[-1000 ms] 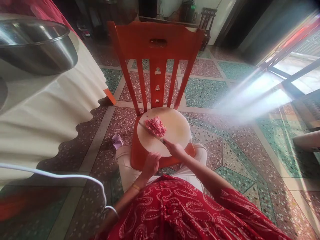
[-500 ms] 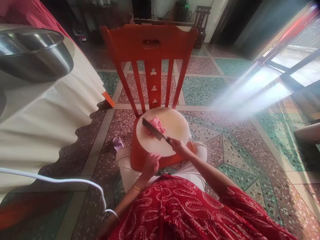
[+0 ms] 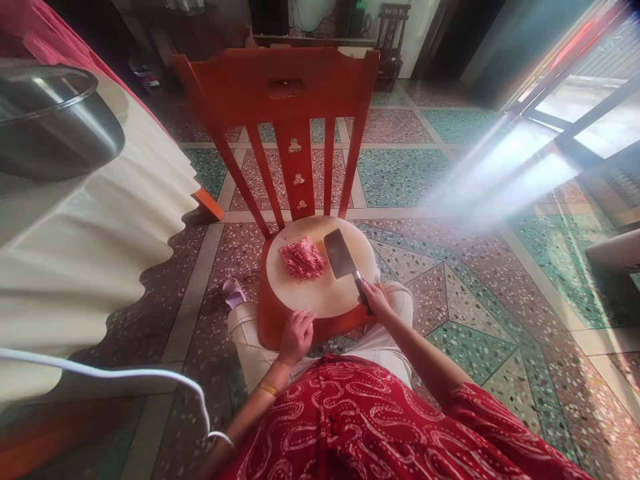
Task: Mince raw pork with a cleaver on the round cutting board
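Observation:
A round pale cutting board (image 3: 345, 303) rests on the seat of a red-brown wooden chair. On its left half sits a mound of minced meat (image 3: 303, 258). My right hand (image 3: 376, 300) is closed around the dark handle of a cleaver (image 3: 340, 253). The cleaver's broad blade lies over the board just right of the meat, apart from it. At the board's near left edge is my left hand (image 3: 298, 335), its fingers stretched out and their tips at the rim, holding nothing.
The chair's tall slatted back (image 3: 295, 87) rises behind the board. To the left, a steel basin (image 3: 65, 127) stands on a table with a cream cloth (image 3: 125, 220). A white cable (image 3: 125, 373) runs across the lower left. My knees flank the seat.
The cleaver has moved right, off the top of the meat, and its blade now shows broad side up. My right hand has shifted right and nearer; my left hand has barely moved.

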`<state>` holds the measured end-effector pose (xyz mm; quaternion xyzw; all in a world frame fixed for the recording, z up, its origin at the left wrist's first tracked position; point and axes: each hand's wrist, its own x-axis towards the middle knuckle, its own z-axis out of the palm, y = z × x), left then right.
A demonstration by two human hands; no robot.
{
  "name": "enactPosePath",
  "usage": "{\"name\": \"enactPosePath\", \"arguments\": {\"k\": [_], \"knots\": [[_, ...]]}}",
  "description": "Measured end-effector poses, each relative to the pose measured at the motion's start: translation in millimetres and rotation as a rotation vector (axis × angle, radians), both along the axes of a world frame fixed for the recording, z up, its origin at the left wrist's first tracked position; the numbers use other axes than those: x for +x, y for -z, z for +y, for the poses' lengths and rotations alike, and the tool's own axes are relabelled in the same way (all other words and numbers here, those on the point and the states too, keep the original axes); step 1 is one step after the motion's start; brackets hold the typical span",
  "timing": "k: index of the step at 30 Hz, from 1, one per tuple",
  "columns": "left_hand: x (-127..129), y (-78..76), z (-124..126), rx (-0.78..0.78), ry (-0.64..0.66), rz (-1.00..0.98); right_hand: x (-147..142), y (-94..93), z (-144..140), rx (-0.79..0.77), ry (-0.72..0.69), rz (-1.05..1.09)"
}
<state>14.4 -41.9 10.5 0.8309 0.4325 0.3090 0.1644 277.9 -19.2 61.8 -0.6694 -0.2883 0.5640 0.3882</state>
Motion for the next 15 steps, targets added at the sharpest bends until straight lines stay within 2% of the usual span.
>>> {"name": "enactPosePath", "arguments": {"k": [2,5,8,11,15], "knots": [[-3.0,-7.9,22.0,0.003,-0.116,-0.084,-8.9,0.0,4.7,-0.011,-0.010,0.027],[-3.3,-16.0,77.0,-0.078,-0.321,-0.151,-24.2,-3.6,13.4,-0.028,-0.045,0.066],[5.7,-13.2,134.4,-0.196,-0.536,-0.223,-36.7,-8.8,21.1,-0.040,-0.066,0.079],[20.1,-3.0,169.4,-0.270,-0.499,-0.252,-45.9,-11.9,26.7,-0.059,-0.086,0.085],[31.8,5.5,183.0,-0.206,-0.537,-0.250,-62.7,-7.3,32.6,-0.054,-0.144,0.103]]}}
